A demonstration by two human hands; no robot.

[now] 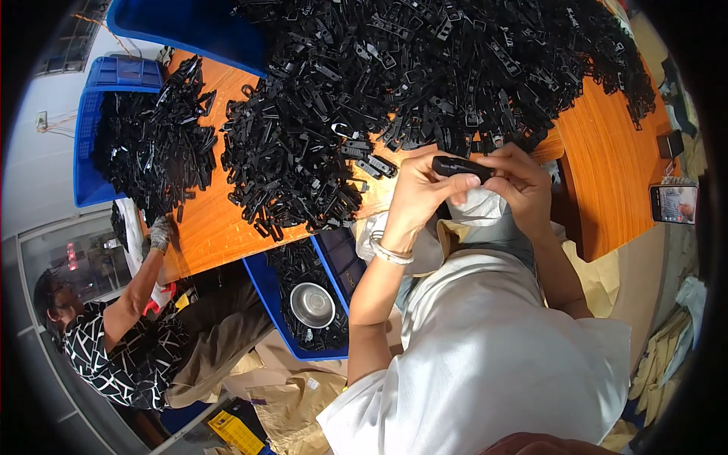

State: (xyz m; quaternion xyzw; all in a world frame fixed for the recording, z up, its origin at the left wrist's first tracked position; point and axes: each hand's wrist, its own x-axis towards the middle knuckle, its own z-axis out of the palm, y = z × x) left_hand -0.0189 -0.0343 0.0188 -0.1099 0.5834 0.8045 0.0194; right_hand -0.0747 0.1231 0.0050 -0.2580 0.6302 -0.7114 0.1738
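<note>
White, softly creased cloth of a shirt [478, 356] nearest, with pale, smooth bracelet [390, 254] round the left wrist. Just ahead, before the bench edge: glossy black piece [453, 165], long, narrow and rounded, held up between two bare hands. Gripped at one end by the fingers of the left hand [415, 188], thumb along its side; pinched at the other by the bent, drawn-together fingers of the right hand [529, 189]. Crumpled whitish material [481, 208] close beneath.

Left of the forearms, lower than the bench: blue plastic bin [269, 298] of small black parts [291, 264], with shiny round metal bowl [312, 305] on top. Crinkled brown paper [303, 409] near it.

Across the orange, wood-grained bench [599, 171], broad jagged heap [432, 68] of hard black strips, some slotted, some frame-like. Beside its right end, phone [676, 203] with lit screen.

Farther left, second blue bin [83, 155], with black pieces spread from it onto the wood. Near these, gloved hand [160, 233] of a co-worker [125, 353] in black-and-white patterned top
</note>
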